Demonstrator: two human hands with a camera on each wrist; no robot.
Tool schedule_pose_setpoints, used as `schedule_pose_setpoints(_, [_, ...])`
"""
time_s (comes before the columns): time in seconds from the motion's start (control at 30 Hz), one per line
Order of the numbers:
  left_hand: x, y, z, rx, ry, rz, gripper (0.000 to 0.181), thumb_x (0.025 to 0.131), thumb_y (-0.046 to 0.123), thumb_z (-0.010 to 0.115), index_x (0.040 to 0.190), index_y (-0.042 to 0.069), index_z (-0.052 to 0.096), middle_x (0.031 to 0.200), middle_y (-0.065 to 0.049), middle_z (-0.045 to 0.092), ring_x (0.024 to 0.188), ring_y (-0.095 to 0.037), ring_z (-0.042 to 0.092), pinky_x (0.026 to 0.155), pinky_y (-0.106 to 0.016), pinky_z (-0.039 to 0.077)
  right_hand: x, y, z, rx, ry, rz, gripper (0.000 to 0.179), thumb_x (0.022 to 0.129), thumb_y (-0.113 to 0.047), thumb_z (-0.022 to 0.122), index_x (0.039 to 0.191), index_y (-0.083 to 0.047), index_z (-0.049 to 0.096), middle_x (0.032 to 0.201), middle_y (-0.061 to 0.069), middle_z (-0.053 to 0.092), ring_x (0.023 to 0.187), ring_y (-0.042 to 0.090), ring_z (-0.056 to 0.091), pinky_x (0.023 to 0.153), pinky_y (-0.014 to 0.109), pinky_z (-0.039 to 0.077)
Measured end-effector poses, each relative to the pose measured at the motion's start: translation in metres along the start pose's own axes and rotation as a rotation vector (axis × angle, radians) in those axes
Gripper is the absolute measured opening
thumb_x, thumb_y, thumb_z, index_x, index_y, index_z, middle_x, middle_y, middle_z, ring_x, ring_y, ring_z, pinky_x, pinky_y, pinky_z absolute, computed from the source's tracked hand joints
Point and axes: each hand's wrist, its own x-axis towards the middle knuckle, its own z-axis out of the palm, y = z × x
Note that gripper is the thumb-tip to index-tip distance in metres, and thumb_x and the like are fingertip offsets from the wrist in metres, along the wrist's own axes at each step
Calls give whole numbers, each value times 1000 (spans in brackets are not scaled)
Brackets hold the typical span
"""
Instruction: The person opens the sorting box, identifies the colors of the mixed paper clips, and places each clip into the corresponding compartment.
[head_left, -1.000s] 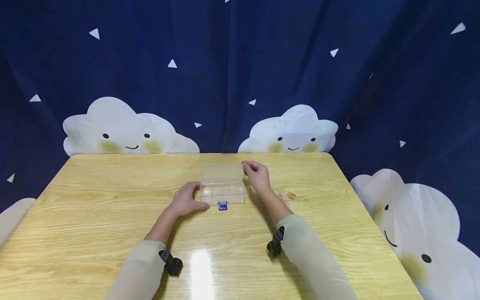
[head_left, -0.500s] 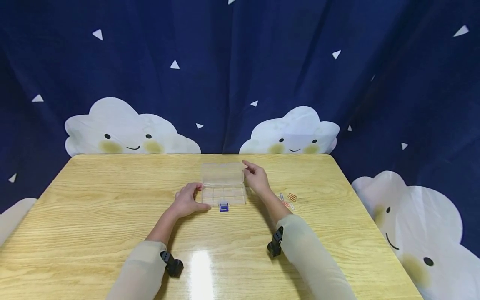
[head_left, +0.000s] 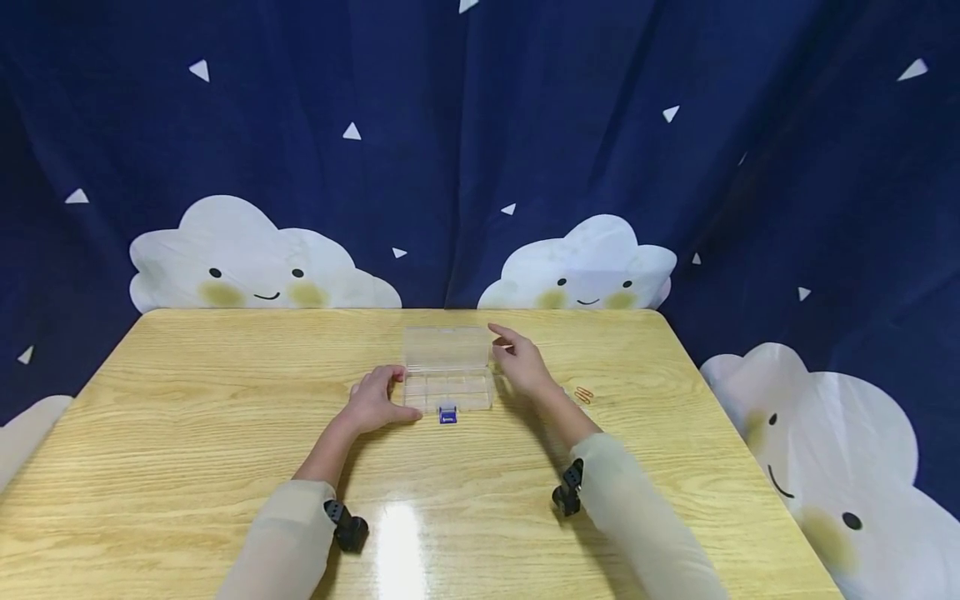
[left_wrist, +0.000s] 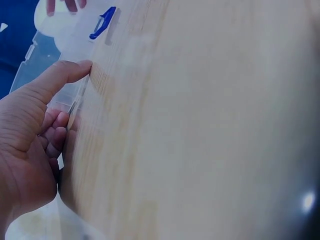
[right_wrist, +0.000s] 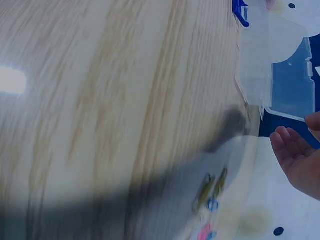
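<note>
A clear plastic compartment box (head_left: 468, 386) stands on the table, its see-through lid (head_left: 446, 348) swung back toward the far edge. A blue latch (head_left: 447, 415) sits at the middle of its front. My left hand (head_left: 371, 405) holds the box at its left end, thumb at the front corner and fingers curled along the side, as the left wrist view also shows. Beside the lid's right edge is my right hand (head_left: 522, 367), index finger extended, holding nothing; the right wrist view shows a small gap between its fingers (right_wrist: 282, 142) and the lid.
An orange-red paper clip (head_left: 583, 395) lies right of the box, and the right forearm hides most of the other clips. In the right wrist view several clips (right_wrist: 220, 182) appear blurred. A wooden table (head_left: 225, 400) spans the scene before a navy curtain (head_left: 420, 125) with clouds.
My right hand has let go of the lid and moved slightly right and toward me, its forearm now covering most of the clips. The lid stays open; my left hand keeps its place.
</note>
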Motion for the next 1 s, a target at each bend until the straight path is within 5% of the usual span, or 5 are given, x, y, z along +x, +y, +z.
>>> schedule_pose_setpoints(0.7, [0, -2, 2, 27, 6, 5, 77, 67, 39, 80, 127, 6, 46, 114, -10, 51, 100, -26, 45, 82, -38, 26, -29, 30, -75, -207, 36, 96, 31, 96, -27, 52, 115, -5, 63, 113, 14, 62, 97, 28, 58, 76, 36, 48])
schedule_pose_setpoints(1.0, [-1, 0, 0, 1, 13, 19, 77, 66, 39, 81, 127, 6, 47, 112, -10, 51, 98, -26, 44, 81, -39, 26, -43, 54, -94, -256, 66, 115, 26, 94, -25, 56, 105, -5, 67, 100, 15, 66, 83, 22, 60, 64, 29, 47])
